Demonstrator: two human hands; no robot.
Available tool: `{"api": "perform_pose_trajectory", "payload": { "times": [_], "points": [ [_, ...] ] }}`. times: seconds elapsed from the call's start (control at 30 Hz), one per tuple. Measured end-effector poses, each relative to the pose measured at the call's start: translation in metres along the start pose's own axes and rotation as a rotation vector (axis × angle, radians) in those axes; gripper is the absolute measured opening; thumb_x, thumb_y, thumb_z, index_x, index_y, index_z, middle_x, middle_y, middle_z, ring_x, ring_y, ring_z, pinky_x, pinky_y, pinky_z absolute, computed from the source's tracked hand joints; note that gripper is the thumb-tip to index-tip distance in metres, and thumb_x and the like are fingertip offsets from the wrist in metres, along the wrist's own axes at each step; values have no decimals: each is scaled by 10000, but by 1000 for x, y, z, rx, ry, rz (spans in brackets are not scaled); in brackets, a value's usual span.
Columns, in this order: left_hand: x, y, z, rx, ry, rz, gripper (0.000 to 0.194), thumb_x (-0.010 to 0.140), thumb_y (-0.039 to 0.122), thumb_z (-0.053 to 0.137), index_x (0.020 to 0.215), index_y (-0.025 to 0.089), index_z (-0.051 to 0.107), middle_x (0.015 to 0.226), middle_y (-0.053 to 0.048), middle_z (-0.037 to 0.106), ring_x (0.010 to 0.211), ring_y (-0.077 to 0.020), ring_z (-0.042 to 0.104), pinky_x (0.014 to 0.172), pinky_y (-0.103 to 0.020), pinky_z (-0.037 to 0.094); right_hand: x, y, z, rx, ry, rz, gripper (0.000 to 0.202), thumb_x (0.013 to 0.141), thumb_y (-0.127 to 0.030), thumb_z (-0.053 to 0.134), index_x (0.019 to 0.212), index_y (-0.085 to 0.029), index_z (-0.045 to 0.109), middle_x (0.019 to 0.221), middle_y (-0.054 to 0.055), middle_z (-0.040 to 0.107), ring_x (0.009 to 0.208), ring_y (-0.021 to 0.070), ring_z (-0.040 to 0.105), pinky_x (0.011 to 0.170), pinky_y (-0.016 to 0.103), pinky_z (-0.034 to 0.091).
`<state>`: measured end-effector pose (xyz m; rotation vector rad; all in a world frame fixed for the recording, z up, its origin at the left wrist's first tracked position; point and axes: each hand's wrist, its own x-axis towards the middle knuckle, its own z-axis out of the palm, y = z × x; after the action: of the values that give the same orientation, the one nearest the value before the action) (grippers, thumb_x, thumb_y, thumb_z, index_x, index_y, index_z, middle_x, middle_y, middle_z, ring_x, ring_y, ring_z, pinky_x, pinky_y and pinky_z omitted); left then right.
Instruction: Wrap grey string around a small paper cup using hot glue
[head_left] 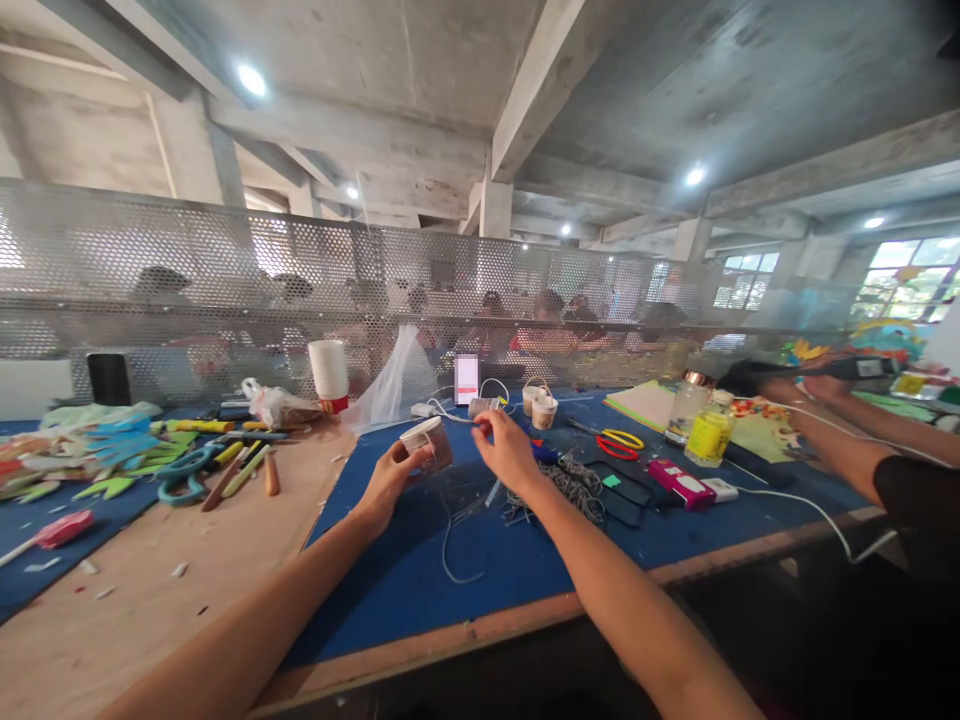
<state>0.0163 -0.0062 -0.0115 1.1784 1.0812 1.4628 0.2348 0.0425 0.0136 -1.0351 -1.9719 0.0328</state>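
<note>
A small cup with a pale rim (pixel 433 446) is tilted in my left hand (pixel 391 480), whose fingers and thumb close round its left side. Just to its right, my right hand (pixel 506 450) is raised with thumb and fingertips pressed together; what they pinch, if anything, is too small to make out. A thin grey cord (pixel 448 560) hangs below the cup and curls on the blue mat (pixel 375 610). Beyond my right hand lies a spool (pixel 484 405), and a tangle of grey cord (pixel 574 490) is at its right.
Scissors with red and yellow handles (pixel 621 443), a pink box (pixel 680 484), a yellow bottle (pixel 710 430) and small cups (pixel 543 410) stand or lie rightward. Teal scissors (pixel 184 475) and stacked paper cups (pixel 328 370) are leftward. Another person's arms (pixel 832 420) reach in at right.
</note>
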Motion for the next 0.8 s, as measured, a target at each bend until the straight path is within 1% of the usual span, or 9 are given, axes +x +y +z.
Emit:
{"api": "perform_pose_trajectory", "payload": {
  "times": [0.1, 0.13, 0.2, 0.3, 0.37, 0.47, 0.57, 0.7, 0.8],
  "points": [
    [-1, 1, 1, 10, 6, -3, 688, 696, 589, 883, 1235, 195, 719, 1236, -134, 779, 1119, -326, 740, 960, -444, 557, 8, 27, -22, -295, -130, 200, 220, 1005, -194, 564, 1201, -164, 658, 1216, 130, 696, 1137, 242, 675, 987, 356, 515],
    [-1, 1, 1, 10, 6, 0, 694, 690, 592, 886, 1235, 195, 722, 1228, -133, 781, 1111, -323, 741, 954, -441, 559, 8, 36, -28, -395, -192, 252, 259, 1007, -198, 560, 1246, -154, 648, 1289, 156, 674, 1211, 263, 649, 1008, 372, 504],
    [-1, 1, 1, 6, 0, 5, 703, 682, 600, 891, 1231, 192, 729, 1201, -131, 789, 1081, -314, 749, 945, -434, 564, 4, 50, -38, -561, -353, 342, 344, 1010, -264, 583, 1326, -135, 620, 1417, 212, 605, 1326, 320, 590, 1024, 415, 496],
    [-2, 2, 2, 3, 0, 9, 707, 667, 610, 898, 1212, 190, 736, 1177, -126, 795, 1051, -305, 756, 923, -416, 572, -5, 61, -41, -612, -443, 409, 395, 971, -294, 656, 1312, -96, 643, 1398, 257, 611, 1279, 377, 629, 996, 457, 510],
    [-2, 2, 2, 12, 6, 6, 707, 665, 614, 897, 1210, 193, 738, 1180, -125, 796, 1055, -306, 757, 910, -404, 573, -8, 64, -39, -628, -448, 427, 417, 961, -295, 672, 1323, -88, 644, 1395, 273, 606, 1263, 386, 641, 989, 466, 511],
    [-2, 1, 2, 15, 0, 1, 716, 671, 616, 894, 1230, 197, 735, 1199, -131, 792, 1078, -311, 754, 924, -406, 569, -9, 66, -36, -662, -428, 454, 442, 965, -293, 666, 1353, -84, 629, 1427, 306, 573, 1302, 398, 618, 1003, 484, 496],
    [-1, 0, 1, 7, -8, 0, 723, 669, 607, 898, 1241, 197, 731, 1225, -138, 785, 1112, -320, 745, 953, -423, 564, -9, 68, -35, -674, -434, 470, 393, 964, -305, 666, 1304, -108, 653, 1368, 285, 635, 1293, 392, 633, 1011, 488, 481],
    [-3, 1, 3, 0, -9, -12, 698, 677, 599, 894, 1220, 191, 732, 1234, -137, 782, 1103, -315, 750, 959, -422, 563, -11, 68, -34, -666, -434, 461, 327, 964, -261, 644, 1256, -114, 645, 1226, 247, 731, 1206, 351, 696, 1004, 466, 471],
    [-3, 1, 2, -3, -10, -9, 707, 681, 606, 887, 1230, 191, 726, 1227, -136, 786, 1093, -313, 754, 950, -417, 565, -10, 66, -33, -656, -382, 441, 349, 993, -257, 586, 1306, -102, 589, 1259, 248, 720, 1200, 327, 701, 991, 434, 477]
  ]
}}
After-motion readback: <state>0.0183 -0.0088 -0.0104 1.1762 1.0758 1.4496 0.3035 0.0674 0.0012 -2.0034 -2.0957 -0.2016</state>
